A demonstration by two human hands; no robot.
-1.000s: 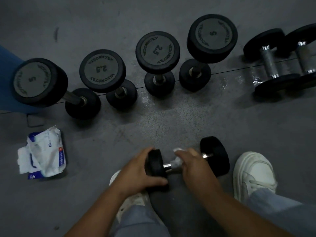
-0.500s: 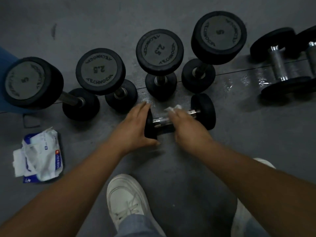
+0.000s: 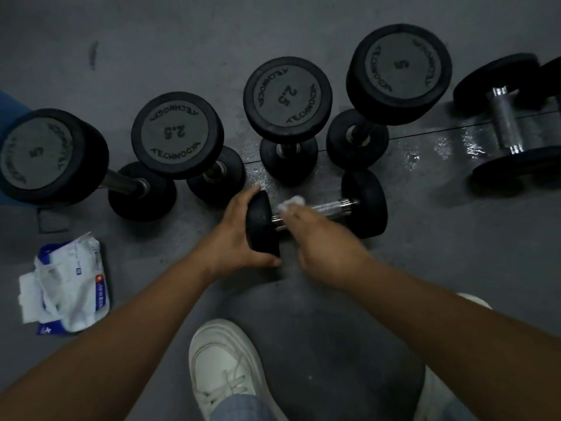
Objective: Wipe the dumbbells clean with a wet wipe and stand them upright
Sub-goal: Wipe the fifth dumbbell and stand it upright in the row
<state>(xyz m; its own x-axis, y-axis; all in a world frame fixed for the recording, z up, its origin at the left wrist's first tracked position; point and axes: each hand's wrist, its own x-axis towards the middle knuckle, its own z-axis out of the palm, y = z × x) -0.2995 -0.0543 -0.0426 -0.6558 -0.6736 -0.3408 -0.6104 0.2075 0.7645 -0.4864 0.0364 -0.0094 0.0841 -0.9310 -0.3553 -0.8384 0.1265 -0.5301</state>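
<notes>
A small black dumbbell (image 3: 364,205) lies on its side on the grey floor, just in front of the row of upright ones. My left hand (image 3: 233,238) grips its left head. My right hand (image 3: 318,241) holds a crumpled white wet wipe (image 3: 291,204) against the chrome handle near the left head. Several dumbbells stand upright behind: a 5 (image 3: 45,156) at far left, a 2.5 (image 3: 177,135), another 2.5 (image 3: 287,95) and a 5 (image 3: 399,71).
Two more dumbbells (image 3: 510,123) lie on their sides at the far right, on a wet patch of floor. A wet-wipe pack (image 3: 71,284) lies at the left. My white shoe (image 3: 226,369) stands below my hands; a second shoe shows at right.
The dumbbell and both hands have moved forward from near my feet to just in front of the upright row. My right hand has slid left along the handle, baring more chrome.
</notes>
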